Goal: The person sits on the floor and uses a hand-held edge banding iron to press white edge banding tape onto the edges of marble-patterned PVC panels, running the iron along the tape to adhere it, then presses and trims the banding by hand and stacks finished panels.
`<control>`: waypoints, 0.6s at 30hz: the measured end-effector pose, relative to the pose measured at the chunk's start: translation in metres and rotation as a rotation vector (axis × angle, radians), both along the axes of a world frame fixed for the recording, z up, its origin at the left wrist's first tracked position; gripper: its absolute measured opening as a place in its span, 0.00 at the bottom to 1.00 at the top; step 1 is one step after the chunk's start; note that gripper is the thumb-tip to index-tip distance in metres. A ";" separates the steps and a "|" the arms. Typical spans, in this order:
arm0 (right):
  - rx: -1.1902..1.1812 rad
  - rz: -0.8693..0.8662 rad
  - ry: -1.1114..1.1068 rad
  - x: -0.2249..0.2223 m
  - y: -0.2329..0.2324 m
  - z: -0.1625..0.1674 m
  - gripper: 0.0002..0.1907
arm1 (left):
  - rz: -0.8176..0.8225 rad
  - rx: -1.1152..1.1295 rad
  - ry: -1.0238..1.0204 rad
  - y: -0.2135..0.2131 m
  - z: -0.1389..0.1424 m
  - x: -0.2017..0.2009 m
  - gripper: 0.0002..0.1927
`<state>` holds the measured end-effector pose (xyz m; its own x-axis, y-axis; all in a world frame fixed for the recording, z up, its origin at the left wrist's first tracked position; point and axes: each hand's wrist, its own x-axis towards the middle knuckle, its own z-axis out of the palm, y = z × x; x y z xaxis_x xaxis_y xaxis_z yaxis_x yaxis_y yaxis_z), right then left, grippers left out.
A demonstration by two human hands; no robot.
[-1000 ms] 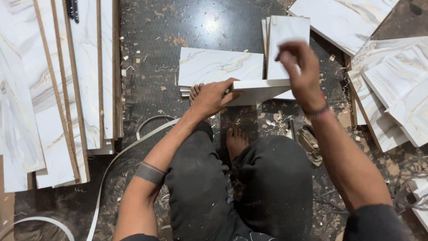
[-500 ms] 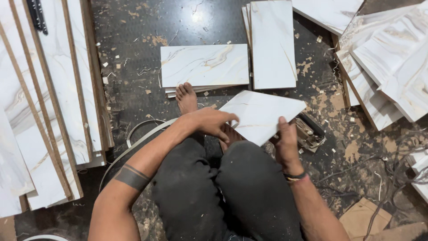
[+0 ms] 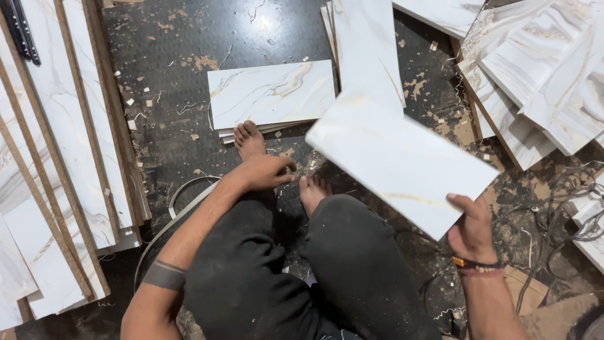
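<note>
My right hand (image 3: pixel 472 230) grips the near corner of a white marble-pattern board (image 3: pixel 396 160) and holds it raised over my right knee, tilted across the view. My left hand (image 3: pixel 267 171) is low between my two bare feet, its fingers curled near the floor; whether it holds anything I cannot tell. Just beyond my feet lies a small stack of the same marble boards (image 3: pixel 270 94) flat on the dark floor. A second upright stack (image 3: pixel 365 44) lies past it to the right.
Long marble-faced panels (image 3: pixel 56 157) lean in a row along the left. More cut boards (image 3: pixel 541 75) are piled at the right. A loop of white edge strip (image 3: pixel 173 208) curls by my left leg. Sawdust, chips and cables (image 3: pixel 566 201) litter the floor.
The board has swung up and to the right in my right hand. My left hand has let go of it and dropped down between my feet.
</note>
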<state>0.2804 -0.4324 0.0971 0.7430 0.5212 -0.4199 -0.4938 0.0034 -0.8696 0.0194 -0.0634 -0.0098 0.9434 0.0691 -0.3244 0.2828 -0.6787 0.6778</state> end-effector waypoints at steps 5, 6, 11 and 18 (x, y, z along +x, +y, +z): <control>0.257 -0.072 0.205 0.008 0.053 -0.047 0.32 | 0.025 0.000 0.001 0.001 0.000 0.000 0.17; 0.289 -0.096 0.277 0.011 0.072 -0.061 0.31 | 0.043 -0.018 0.011 0.001 0.000 -0.002 0.17; 0.412 -0.301 0.385 0.018 0.172 -0.108 0.28 | 0.088 -0.059 0.037 0.002 0.003 -0.005 0.17; 0.365 -0.359 0.584 0.034 0.227 -0.104 0.28 | 0.098 -0.052 -0.047 0.005 0.013 -0.004 0.17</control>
<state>0.3145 -0.2054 -0.0072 0.6033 0.4710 -0.6436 -0.7864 0.4857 -0.3816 0.0150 -0.0582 0.0034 0.9473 0.1455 -0.2855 0.3128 -0.6128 0.7257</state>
